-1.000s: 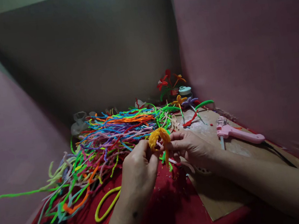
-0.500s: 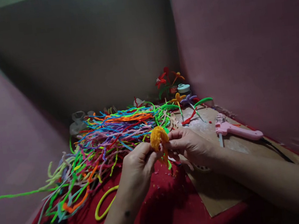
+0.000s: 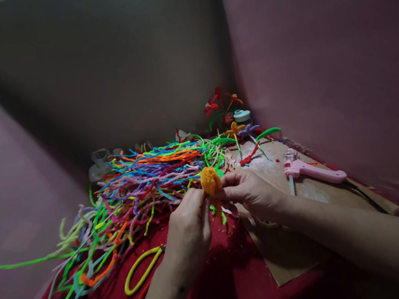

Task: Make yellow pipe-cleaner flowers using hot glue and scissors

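Observation:
Between my two hands is an orange-yellow fuzzy pipe cleaner piece, bent into a rounded shape with a strip hanging below. My left hand pinches its lower left side. From the right, the thumb and fingers of my right hand grip it near its base. Some fingertips are hidden behind the piece and the hands. Under my left wrist lie scissors with a yellow handle loop, partly covered by the forearm.
A heap of coloured pipe cleaners spreads across the back left of the red cloth. On the cardboard to the right lies a pink glue gun. Finished pipe cleaner flowers and a jar with a pale lid stand behind.
The orange-yellow piece has turned, so its rounded face looks fuller and its opening no longer shows. My left hand has rotated slightly, and more of the scissors is visible. The view has shifted slightly.

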The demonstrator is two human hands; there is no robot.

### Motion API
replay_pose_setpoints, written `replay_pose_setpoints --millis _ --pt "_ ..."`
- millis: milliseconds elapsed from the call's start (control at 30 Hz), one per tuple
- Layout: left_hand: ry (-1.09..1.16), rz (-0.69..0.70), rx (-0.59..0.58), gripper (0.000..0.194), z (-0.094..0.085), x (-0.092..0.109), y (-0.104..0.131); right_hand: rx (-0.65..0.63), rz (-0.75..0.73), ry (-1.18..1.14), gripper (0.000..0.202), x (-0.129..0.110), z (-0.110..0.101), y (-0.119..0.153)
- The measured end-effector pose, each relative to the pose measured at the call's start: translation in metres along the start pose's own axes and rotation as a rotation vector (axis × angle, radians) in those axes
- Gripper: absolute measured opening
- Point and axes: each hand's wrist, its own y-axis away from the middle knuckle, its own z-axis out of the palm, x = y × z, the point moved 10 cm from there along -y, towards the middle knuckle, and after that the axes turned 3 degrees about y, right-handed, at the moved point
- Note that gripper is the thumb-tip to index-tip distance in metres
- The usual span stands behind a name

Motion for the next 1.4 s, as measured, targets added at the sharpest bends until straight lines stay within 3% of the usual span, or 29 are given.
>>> replay_pose_setpoints --millis 333,567,800,933,1133,1267,1400 --pt "-0.003 -0.002 -0.038 0.017 0.010 -0.002 0.001 0.045 -0.050 0.111 0.021 -0.005 -0.002 0.003" --pt "0.045 0.024 0.001 0.017 0.008 -0.002 0.001 0.075 -0.265 0.194 0.009 -0.032 0.000 0.007" --pt "0.006 -0.049 0.097 0.019 -0.009 -0.009 0.005 0.019 -0.086 0.134 0.013 -0.011 0.003 0.005" --pt "0.123 -0.161 0.130 0.015 -0.013 -0.020 0.008 -0.008 -0.077 0.127 0.012 -0.009 0.004 0.006" --pt "0.348 -0.254 0.041 0.007 -0.003 -0.022 0.007 0.026 -0.054 0.076 0.015 -0.006 0.001 0.004" --pt "0.525 -0.363 -0.014 0.014 0.004 -0.029 0.008 0.051 -0.143 0.164 0.012 -0.015 0.000 0.006" --pt "0.768 -0.405 0.112 0.034 -0.004 -0.036 0.010 0.079 -0.321 0.448 0.002 -0.032 0.003 0.013"
